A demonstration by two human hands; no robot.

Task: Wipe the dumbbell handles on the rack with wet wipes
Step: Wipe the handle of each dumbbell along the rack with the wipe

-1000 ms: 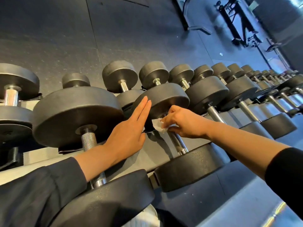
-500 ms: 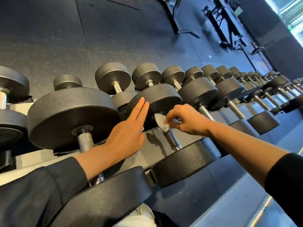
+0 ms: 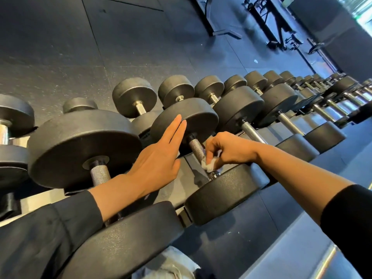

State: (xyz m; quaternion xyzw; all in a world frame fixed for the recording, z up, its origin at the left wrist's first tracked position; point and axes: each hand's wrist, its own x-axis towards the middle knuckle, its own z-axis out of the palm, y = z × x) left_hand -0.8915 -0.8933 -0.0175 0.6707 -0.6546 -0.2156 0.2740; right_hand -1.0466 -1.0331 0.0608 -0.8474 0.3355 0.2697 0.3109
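A: Shiny metal, that is what the dumbbell handle (image 3: 196,148) is made of. It is bumpy and sits between two big black round weights on the rack (image 3: 187,178).

B: What are the hands doing?

A: The right hand (image 3: 227,150) has its fingers curled tight around a small white wet wipe (image 3: 209,165). The wipe is pressed on the low end of the handle, right beside the near weight (image 3: 225,194). The left hand (image 3: 157,158) is flat, with straight fingers close together. It holds nothing. Its fingertips lie against the far weight (image 3: 191,117) of the same dumbbell.

B: How much of the job is done?

A: I think this handle is being wiped right now. I cannot tell by looking which handles are clean. The big dumbbell to the left has a handle (image 3: 99,174) that is partly hidden under the left arm. To the right, a long row of dumbbells (image 3: 302,109) runs far away, each with a bare handle. If those are not wiped yet, a lot is left.

B: Can you read any words or numbers?

A: No. The weights look plain black, and I see no brand or label. At the bottom there is something white and crumpled (image 3: 171,264), but I cannot tell what it is.
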